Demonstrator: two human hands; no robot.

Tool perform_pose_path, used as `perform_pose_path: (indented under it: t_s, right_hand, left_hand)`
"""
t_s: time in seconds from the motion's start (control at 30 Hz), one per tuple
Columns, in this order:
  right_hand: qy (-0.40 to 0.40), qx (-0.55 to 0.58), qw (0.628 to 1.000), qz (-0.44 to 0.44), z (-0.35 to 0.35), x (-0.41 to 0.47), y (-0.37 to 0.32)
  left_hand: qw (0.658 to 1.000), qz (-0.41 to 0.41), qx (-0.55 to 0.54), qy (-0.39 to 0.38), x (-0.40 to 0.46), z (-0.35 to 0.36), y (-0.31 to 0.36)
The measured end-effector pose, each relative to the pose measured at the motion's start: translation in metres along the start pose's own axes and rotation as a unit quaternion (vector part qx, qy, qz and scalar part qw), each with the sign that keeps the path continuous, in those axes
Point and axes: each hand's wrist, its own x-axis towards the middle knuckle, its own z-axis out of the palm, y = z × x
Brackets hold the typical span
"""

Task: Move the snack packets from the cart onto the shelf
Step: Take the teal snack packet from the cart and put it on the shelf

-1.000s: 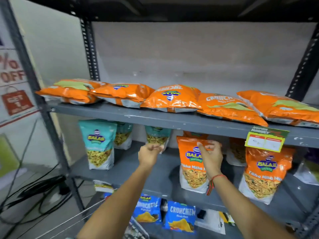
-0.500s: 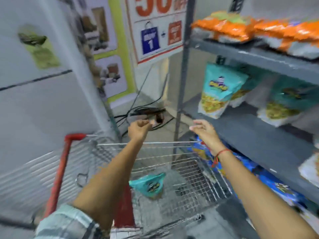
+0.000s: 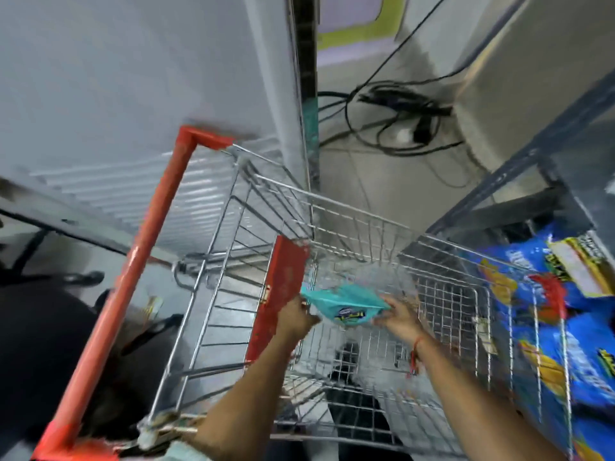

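Note:
A teal snack packet (image 3: pixel 346 304) lies low inside the wire cart (image 3: pixel 336 227), which has a red handle bar (image 3: pixel 133 267). My left hand (image 3: pixel 296 319) grips the packet's left end. At its right end my right hand (image 3: pixel 399 319) holds the packet, a red thread around the wrist. Both arms reach down into the basket. The grey metal shelf (image 3: pixel 519 168) rises at the right; only its lower corner shows. The picture is blurred by motion.
Blue snack packets (image 3: pixel 539 314) fill the bottom shelf level just right of the cart. A red flap (image 3: pixel 283 294) stands inside the cart at the left. Black cables (image 3: pixel 392 108) tangle on the floor ahead. A grey wall panel stands at the left.
My view swung from the shelf down into the cart. Both hands dropped from the shelf into the basket and closed on the teal packet.

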Motion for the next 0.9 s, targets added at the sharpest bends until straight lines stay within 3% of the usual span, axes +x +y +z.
perform_pose_path:
  t_s: [0.1, 0.23, 0.37, 0.6, 0.77, 0.9]
  right_hand:
    - [0.053, 0.017, 0.998, -0.031, 0.009, 0.012, 0.010]
    - [0.129, 0.024, 0.991, -0.037, 0.012, 0.016, 0.015]
    - [0.157, 0.058, 0.985, -0.037, 0.009, 0.001, 0.016]
    - [0.229, 0.170, 0.958, -0.038, -0.023, -0.073, 0.004]
    - [0.356, 0.185, 0.913, -0.074, -0.062, -0.175, -0.030]
    - [0.445, 0.209, 0.860, -0.133, -0.100, -0.263, -0.061]
  left_hand:
    - [0.997, -0.011, -0.045, 0.056, 0.012, 0.013, 0.005]
    - [0.990, -0.021, -0.006, 0.142, 0.020, 0.017, 0.011]
    - [0.988, 0.014, 0.017, 0.155, 0.012, 0.014, 0.021]
    - [0.974, 0.207, -0.035, 0.089, -0.032, -0.003, 0.069]
    - [0.923, 0.383, -0.032, 0.025, -0.090, -0.026, 0.135]
    - [0.862, 0.498, -0.064, -0.069, -0.159, -0.044, 0.207]
